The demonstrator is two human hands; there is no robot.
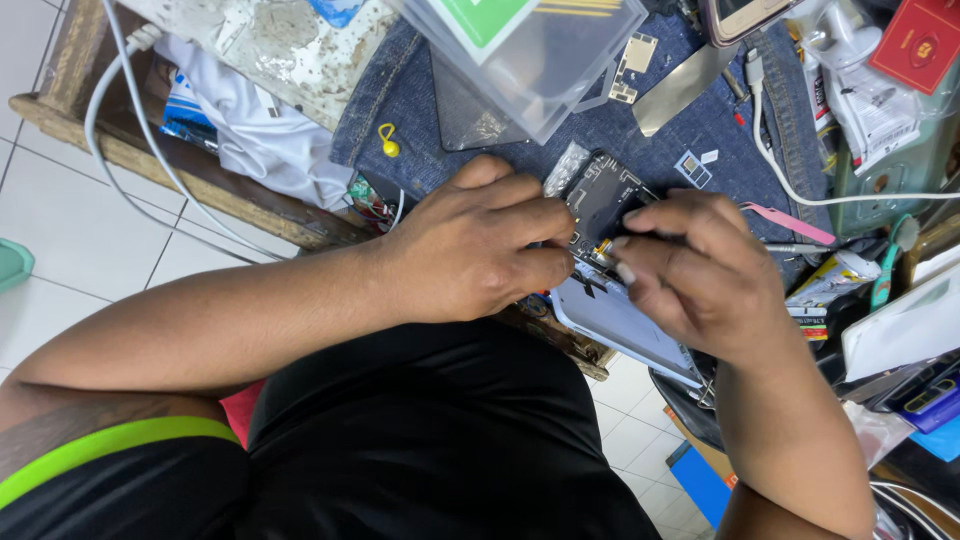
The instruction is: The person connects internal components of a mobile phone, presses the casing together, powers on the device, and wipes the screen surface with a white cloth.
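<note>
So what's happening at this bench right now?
A person is bent over an opened phone lying on a piece of denim cloth. The left hand steadies the phone from the side, while the right hand pinches at a small part near its lower edge; the fingers hide what exactly is held. Around them lie a clear plastic box, a white cable, a pink-handled tool and a yellow pin.
</note>
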